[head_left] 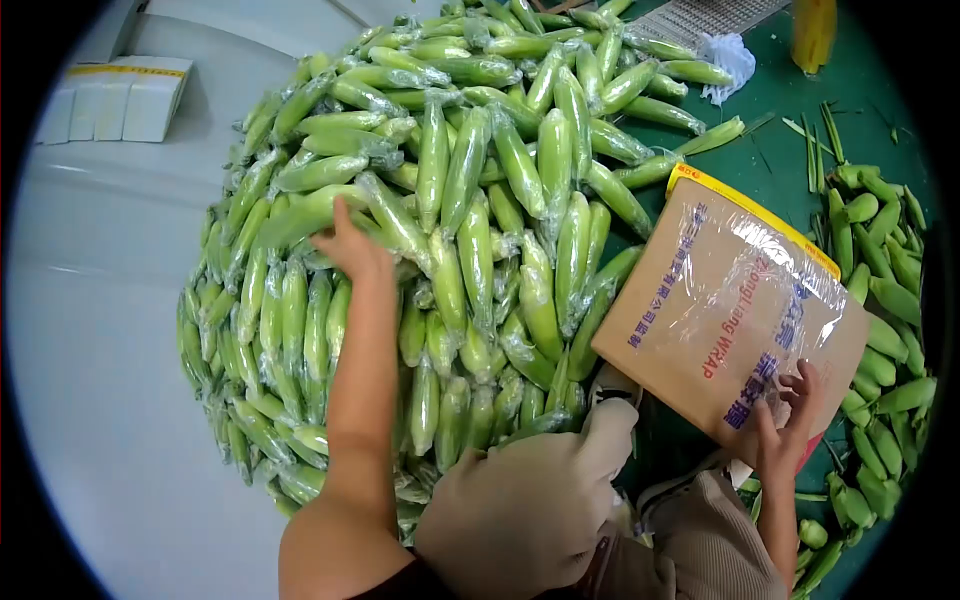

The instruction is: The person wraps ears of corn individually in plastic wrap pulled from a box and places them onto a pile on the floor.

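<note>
My left hand (pixel 352 238) reaches onto the big pile of green corn ears (pixel 465 250), most of them wrapped in clear film. Its fingers close round one ear (pixel 310 215) at the pile's left side, which looks slightly blurred. Over the lower right part of a brown cardboard box (pixel 715 310) with a yellow edge and printed lettering, my right hand (pixel 788 410) is held with its fingers apart and nothing between them. Clear film lies across the top of this box.
Unwrapped green ears (pixel 885 370) are heaped at the right. A white crumpled cloth or film (pixel 728 66) lies beside a metal grating (pixel 700 18) at the top. White boxes (pixel 115 98) stand at the upper left. My legs (pixel 530 490) are at the bottom.
</note>
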`<act>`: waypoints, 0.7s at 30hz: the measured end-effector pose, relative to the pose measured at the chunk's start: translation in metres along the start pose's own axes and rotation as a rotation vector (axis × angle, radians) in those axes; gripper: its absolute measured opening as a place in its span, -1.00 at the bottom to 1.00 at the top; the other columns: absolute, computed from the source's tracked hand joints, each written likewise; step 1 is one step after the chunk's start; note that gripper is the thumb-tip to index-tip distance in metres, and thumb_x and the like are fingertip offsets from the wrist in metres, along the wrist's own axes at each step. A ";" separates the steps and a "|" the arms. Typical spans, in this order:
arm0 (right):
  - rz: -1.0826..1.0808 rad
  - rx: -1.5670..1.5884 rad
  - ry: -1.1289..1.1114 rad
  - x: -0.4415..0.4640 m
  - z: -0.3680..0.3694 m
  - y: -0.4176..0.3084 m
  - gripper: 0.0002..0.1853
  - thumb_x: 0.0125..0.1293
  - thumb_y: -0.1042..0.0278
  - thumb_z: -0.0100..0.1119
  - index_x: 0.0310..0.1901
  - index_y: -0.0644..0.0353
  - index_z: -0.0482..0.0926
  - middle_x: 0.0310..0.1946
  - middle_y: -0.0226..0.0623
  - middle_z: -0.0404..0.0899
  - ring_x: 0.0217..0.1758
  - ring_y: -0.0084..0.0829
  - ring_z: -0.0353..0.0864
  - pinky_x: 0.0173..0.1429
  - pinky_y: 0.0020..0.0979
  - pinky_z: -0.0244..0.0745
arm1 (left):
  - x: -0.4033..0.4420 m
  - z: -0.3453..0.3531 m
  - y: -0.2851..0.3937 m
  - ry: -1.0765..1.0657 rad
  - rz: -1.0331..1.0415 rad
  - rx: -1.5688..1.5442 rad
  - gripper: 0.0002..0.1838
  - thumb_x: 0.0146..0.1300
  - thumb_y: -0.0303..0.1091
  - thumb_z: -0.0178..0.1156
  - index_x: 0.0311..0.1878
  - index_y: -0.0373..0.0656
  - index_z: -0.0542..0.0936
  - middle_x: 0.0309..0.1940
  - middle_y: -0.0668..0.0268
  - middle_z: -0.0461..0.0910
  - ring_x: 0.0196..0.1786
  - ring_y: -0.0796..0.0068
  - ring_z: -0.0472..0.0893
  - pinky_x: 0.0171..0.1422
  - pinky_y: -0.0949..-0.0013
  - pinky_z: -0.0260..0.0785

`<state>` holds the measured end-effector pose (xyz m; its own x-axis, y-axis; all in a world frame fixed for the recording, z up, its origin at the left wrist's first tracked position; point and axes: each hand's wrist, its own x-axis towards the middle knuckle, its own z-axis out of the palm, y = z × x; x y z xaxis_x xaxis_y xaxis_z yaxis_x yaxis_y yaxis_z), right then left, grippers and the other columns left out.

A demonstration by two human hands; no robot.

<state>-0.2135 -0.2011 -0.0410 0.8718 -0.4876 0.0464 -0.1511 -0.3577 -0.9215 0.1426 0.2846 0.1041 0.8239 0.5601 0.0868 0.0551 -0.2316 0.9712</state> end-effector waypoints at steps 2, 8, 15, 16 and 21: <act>0.044 0.070 0.068 -0.002 -0.007 0.029 -0.24 0.29 0.68 0.29 0.54 0.24 0.31 0.41 -0.18 0.34 0.29 -0.33 0.49 0.37 -0.32 0.43 | 0.004 -0.023 -0.032 0.194 0.176 0.255 -0.08 0.42 0.15 0.06 0.70 -0.17 0.13 0.70 -0.05 0.01 0.71 -0.09 0.07 0.75 -0.15 -0.03; -0.014 0.056 0.276 -0.025 -0.042 0.073 -0.46 0.41 0.65 0.27 0.41 0.24 0.49 0.31 -0.23 0.47 0.28 -0.32 0.52 0.38 -0.33 0.43 | 0.058 -0.107 -0.126 0.335 0.848 0.781 -0.05 0.29 -0.27 0.45 0.66 -0.31 0.20 0.67 -0.11 0.13 0.71 -0.10 0.09 0.77 -0.04 -0.07; 0.206 -0.354 0.996 -0.064 -0.169 0.141 -0.65 0.46 0.28 0.38 0.18 0.22 0.62 0.05 -0.26 0.62 0.02 -0.37 0.61 0.19 -0.33 0.54 | 0.199 -0.128 -0.108 0.144 1.140 1.295 -0.14 0.32 0.14 0.40 0.49 -0.30 0.46 0.42 -0.16 0.47 0.42 -0.18 0.48 0.54 -0.09 0.29; 0.258 -0.409 1.060 -0.078 -0.177 0.152 -0.62 0.44 0.28 0.41 0.19 0.22 0.61 0.03 -0.24 0.62 0.02 -0.35 0.61 0.19 -0.32 0.54 | 0.206 -0.125 -0.108 0.185 1.206 1.329 -0.13 0.31 0.21 0.40 0.46 -0.28 0.50 0.39 -0.16 0.51 0.38 -0.19 0.52 0.49 -0.10 0.36; 0.493 -0.605 0.927 -0.154 -0.185 0.215 -0.52 0.31 0.37 0.45 0.24 0.25 0.58 0.09 -0.14 0.53 0.07 -0.18 0.60 0.22 -0.20 0.55 | 0.175 -0.128 -0.028 0.102 1.344 1.493 -0.16 0.30 0.14 0.43 0.46 -0.26 0.51 0.33 -0.14 0.56 0.35 -0.23 0.55 0.46 -0.10 0.39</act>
<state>-0.4660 -0.3505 -0.1754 0.0325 -0.9731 0.2279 -0.7821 -0.1668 -0.6005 0.2132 0.4911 0.1207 0.7054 -0.4776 0.5237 -0.0713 -0.7830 -0.6179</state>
